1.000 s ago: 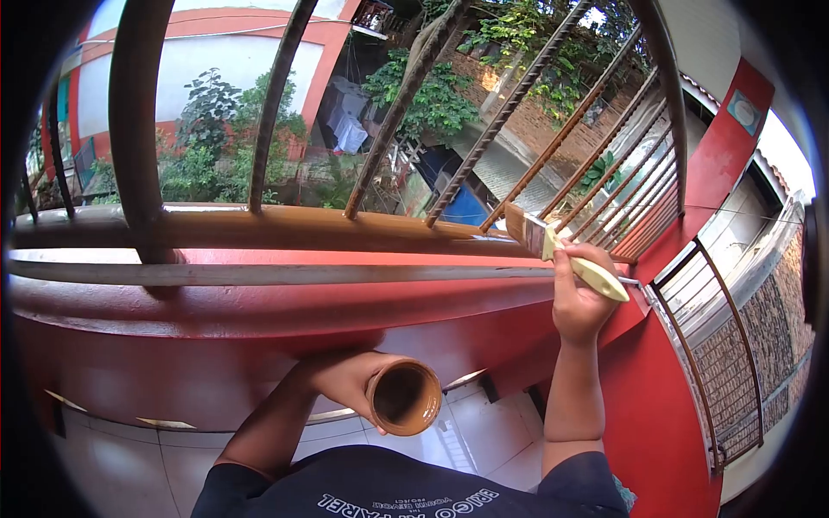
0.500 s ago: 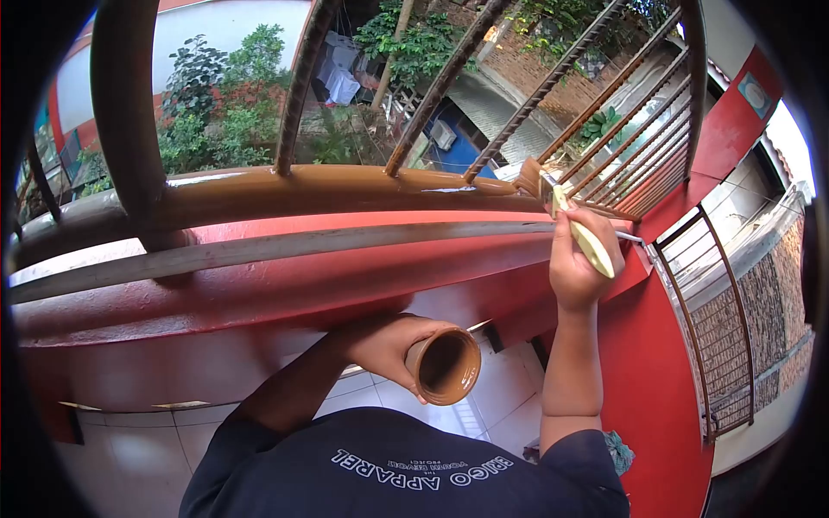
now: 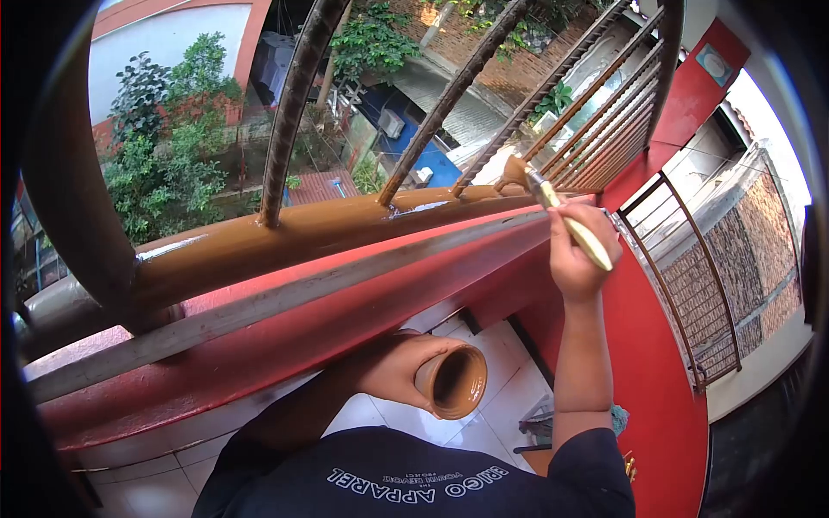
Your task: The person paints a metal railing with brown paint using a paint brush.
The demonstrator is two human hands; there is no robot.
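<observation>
My right hand [image 3: 580, 250] is closed round the pale yellow handle of a paintbrush [image 3: 539, 186]. The bristles, coated in brown, rest at the brown bottom rail [image 3: 311, 231] of a metal railing, beside a ribbed upright bar. Wet brown paint shines on the rail. Lower down, my left hand [image 3: 401, 367] grips a cup [image 3: 458, 382] with brown paint on its rim and inside; its opening faces up toward the camera.
Ribbed bars [image 3: 462, 86] rise from the rail. Under it run a grey bar [image 3: 259, 313] and a red ledge [image 3: 345, 341]. A red wall [image 3: 648, 345] and another railing [image 3: 682, 276] stand at right. White tiles [image 3: 501, 414] and a cloth [image 3: 618, 420] lie below.
The view has turned, so the railing slants more. The brush now sits beside an upright bar, with its bristles tipped up and left. Both hands keep their holds.
</observation>
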